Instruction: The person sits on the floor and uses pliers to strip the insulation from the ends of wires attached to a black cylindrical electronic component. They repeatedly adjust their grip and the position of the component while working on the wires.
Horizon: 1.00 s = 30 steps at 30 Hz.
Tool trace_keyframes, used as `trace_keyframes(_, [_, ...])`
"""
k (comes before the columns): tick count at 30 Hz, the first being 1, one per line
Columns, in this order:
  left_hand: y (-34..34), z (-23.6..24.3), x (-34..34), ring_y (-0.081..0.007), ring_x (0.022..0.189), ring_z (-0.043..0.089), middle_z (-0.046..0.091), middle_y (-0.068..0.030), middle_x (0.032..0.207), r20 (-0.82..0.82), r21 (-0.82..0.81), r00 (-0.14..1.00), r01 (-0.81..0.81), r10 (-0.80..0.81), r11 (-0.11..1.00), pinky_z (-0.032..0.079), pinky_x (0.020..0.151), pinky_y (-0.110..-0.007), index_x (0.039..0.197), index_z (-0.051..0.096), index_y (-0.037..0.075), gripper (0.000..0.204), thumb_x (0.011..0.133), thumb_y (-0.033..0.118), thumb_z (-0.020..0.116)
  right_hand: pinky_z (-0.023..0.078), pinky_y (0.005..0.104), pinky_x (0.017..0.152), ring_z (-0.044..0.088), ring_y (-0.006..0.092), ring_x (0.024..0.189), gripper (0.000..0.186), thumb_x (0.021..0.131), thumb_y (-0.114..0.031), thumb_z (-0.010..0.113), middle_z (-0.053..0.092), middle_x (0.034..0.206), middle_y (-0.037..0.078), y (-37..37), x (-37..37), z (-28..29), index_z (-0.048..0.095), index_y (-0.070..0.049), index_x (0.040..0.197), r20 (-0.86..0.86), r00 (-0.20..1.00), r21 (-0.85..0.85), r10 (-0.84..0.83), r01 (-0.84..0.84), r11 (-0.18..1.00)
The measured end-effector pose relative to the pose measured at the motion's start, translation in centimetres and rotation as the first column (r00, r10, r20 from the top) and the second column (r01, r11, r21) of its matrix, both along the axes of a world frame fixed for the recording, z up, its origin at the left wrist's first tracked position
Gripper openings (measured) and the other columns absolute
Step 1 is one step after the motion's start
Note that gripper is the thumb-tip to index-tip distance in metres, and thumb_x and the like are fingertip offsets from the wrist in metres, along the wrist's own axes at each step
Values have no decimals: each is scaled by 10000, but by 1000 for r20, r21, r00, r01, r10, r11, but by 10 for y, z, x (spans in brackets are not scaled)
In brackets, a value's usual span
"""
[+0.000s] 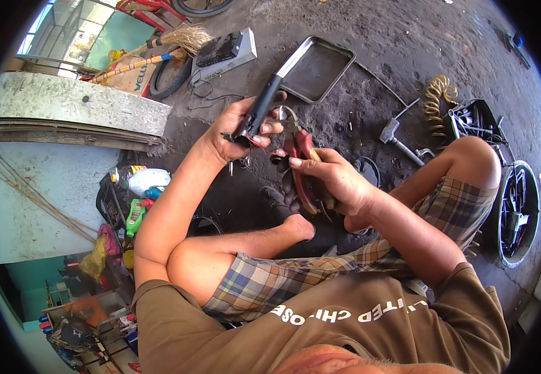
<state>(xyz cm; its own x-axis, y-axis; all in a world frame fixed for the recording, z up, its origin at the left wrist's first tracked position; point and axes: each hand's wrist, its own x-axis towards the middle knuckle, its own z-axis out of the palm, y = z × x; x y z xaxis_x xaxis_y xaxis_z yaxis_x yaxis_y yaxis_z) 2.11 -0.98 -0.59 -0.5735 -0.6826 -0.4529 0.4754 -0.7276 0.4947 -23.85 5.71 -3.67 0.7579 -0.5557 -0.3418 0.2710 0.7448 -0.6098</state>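
Observation:
My left hand [228,132] is closed around a black tube-shaped handle [263,107] with a bare silver bar at its far end. Thin red wires [258,144] come out near the handle's lower end, by my fingers. My right hand [340,181] grips a pair of pliers [300,146] with worn red and yellowish handles. The metal jaws point up toward my left fingertips. A small black round part [278,158] sits between the two hands, next to the wires; I cannot tell which hand holds it.
A metal tray [317,70] lies on the dirty ground ahead. A hammer-like tool [393,133], a coiled yellow hose [437,103] and a tub of metal parts [514,218] are on the right. Bottles [142,179], a straw broom [186,38] and a grey box [233,59] stand on the left.

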Motion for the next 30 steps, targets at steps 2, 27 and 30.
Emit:
trace_keyframes(2, [-1,-4,1,-161,823,538,575,-100,1065,-42,51,998,40,-38,998,515,537,-262,1389,559,24,385,1127,296,488,561,340,599,677,168,673,308,1049,-293,696,687,869,71,0,4,-3,617,-12,1148,-106,986,-53,-132,127,990])
trace_keyframes(27, [16,4,-40,-177,954,739,737,-120,1089,565,-528,806,188,178,828,640,796,-320,1327,646,-67,357,1063,173,665,517,298,571,700,215,703,325,924,-310,833,689,839,64,-40,-10,-31,626,-76,1012,-32,784,281,-621,603,747])
trace_keyframes(30, [19,4,-45,-169,933,734,740,-111,1056,626,-614,741,277,243,739,632,784,-311,1316,666,-59,339,1072,175,652,532,302,604,706,229,739,347,921,-325,841,689,857,66,-38,-10,-31,626,-78,1035,32,776,310,-630,592,744])
